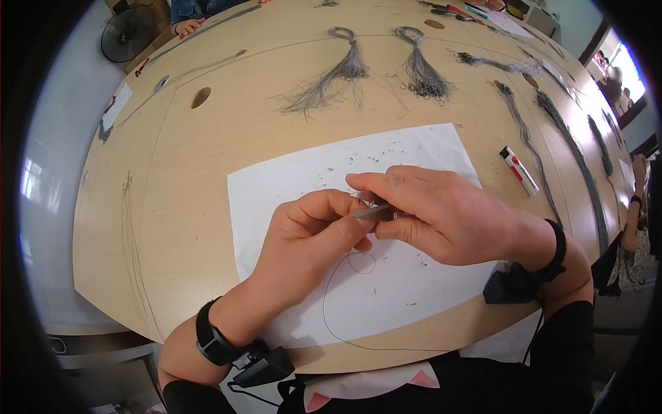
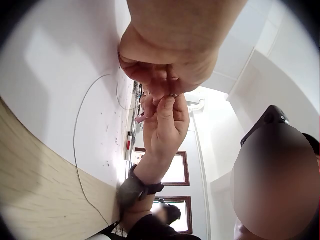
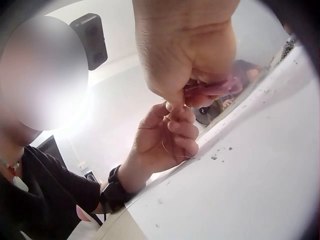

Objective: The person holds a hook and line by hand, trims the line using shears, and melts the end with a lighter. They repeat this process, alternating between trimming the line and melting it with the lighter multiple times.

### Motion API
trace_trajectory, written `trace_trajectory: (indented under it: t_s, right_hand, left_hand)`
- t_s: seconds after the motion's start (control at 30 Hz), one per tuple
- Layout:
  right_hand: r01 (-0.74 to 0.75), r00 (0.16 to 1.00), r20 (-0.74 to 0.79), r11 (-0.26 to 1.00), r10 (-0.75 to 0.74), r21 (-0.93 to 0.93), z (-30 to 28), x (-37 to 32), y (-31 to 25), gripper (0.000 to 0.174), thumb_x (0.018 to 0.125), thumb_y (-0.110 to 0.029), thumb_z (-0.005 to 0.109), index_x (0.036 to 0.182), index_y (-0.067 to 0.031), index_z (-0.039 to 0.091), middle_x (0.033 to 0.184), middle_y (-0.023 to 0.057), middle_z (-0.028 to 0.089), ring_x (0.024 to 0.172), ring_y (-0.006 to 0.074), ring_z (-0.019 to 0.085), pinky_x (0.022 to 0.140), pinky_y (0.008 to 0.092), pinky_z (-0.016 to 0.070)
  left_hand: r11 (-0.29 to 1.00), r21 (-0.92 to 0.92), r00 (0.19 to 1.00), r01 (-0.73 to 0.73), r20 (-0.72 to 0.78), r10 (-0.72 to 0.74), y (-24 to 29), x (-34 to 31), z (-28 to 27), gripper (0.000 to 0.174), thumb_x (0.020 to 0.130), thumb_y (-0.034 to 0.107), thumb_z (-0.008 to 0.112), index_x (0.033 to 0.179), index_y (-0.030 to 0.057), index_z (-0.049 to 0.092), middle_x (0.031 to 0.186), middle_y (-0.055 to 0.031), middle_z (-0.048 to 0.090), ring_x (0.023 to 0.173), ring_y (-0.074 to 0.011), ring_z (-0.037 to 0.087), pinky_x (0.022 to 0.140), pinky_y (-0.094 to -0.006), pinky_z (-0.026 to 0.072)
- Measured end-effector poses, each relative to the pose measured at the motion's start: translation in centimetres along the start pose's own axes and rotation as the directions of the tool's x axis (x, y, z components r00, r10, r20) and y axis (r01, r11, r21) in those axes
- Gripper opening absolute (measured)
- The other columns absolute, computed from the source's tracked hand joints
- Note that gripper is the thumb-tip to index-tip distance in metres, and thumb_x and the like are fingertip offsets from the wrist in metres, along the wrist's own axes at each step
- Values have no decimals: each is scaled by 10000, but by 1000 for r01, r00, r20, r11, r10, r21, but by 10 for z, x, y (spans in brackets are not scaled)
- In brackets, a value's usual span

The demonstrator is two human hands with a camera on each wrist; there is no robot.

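Over the white paper (image 1: 276,200) both hands meet in the head view. My left hand (image 1: 303,241) pinches a thin dark wire (image 1: 325,303) near its end; the wire makes a small loop below the fingers and curves down to the table's front edge. My right hand (image 1: 448,214) has its fingers curled round a small metal tool (image 1: 374,213), whose blades lie at the left fingertips. In the right wrist view a pink handle (image 3: 215,89) shows within the right hand (image 3: 187,55). The wire's tip is hidden between the fingers.
Dark specks dot the paper. Wire bundles (image 1: 348,65) lie at the back, and several more, including a long one (image 1: 576,148), at the right. A red and white marker (image 1: 519,171) lies right of the paper. Thin wires (image 1: 131,241) lie at the left. Other people's hands (image 1: 187,27) show at the back.
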State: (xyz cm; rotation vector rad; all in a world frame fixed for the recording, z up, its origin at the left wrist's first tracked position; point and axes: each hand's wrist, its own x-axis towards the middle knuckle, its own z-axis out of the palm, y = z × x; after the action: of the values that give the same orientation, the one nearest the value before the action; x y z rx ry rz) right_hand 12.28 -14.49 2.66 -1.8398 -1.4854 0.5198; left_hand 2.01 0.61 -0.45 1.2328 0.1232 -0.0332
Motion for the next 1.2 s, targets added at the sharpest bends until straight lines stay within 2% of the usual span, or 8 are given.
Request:
trace_trajectory:
  t_s: [0.27,0.37,0.43,0.53,0.83,0.97,1.03,1.2]
  right_hand:
    - [-6,999,39,999,7,-35,-1,1,1,211,790,-141,463,949,-2,454,760,132,500,774,285,495,666,340,392]
    - [85,993,-79,992,-92,-88,1,0,5,176,780,-133,485,898,-1,480,695,115,499,662,250,497,592,308,398]
    - [-47,977,-201,990,74,135,0,-1,1,175,753,-136,526,832,17,493,632,98,485,554,192,454,513,268,380]
    - [-202,958,-119,909,261,363,1,-2,-3,212,745,-85,551,902,42,488,685,41,489,618,62,433,551,186,370]
    - [-43,978,-194,981,80,187,5,-2,-1,58,736,-65,514,758,-17,490,651,16,473,588,57,413,519,192,352]
    - [-9,972,-230,987,47,160,3,-1,4,95,731,-69,524,796,-8,488,656,21,466,580,66,408,519,195,354]
    - [-144,975,-146,974,170,172,-2,0,-4,246,756,-161,511,904,31,472,759,151,518,657,257,496,576,300,398]
    - [3,994,-113,998,4,68,0,-1,3,340,797,-188,457,1040,46,418,850,171,495,779,278,483,662,323,388]
  left_hand:
    - [1000,18,1000,0,1,0,1,0,0,82,794,63,509,840,7,547,796,-33,561,689,-72,509,616,-201,436]
    - [1000,-2,1000,8,-6,-8,2,-1,1,83,794,70,513,834,7,549,795,-31,561,698,-72,512,617,-201,438]
    - [1000,-18,1000,9,-17,-10,2,-1,1,84,794,74,516,829,6,550,795,-30,561,702,-71,513,618,-201,439]
    - [1000,-9,999,-7,-39,7,1,-1,2,81,789,72,523,826,6,552,789,-26,563,695,-70,516,613,-198,439]
    - [997,62,999,-48,-21,50,2,-2,4,73,782,56,525,824,4,554,775,-24,563,679,-72,519,596,-195,440]
    - [999,40,997,-3,-77,6,5,-1,6,83,785,72,518,822,8,555,776,-26,564,677,-75,519,607,-202,437]
    - [1000,31,994,4,-109,-1,7,-3,4,91,787,83,516,822,10,555,778,-28,565,675,-77,519,612,-204,434]
    - [1000,23,995,4,-104,-2,5,-1,1,115,791,120,519,823,16,555,768,-28,566,666,-84,522,603,-203,424]
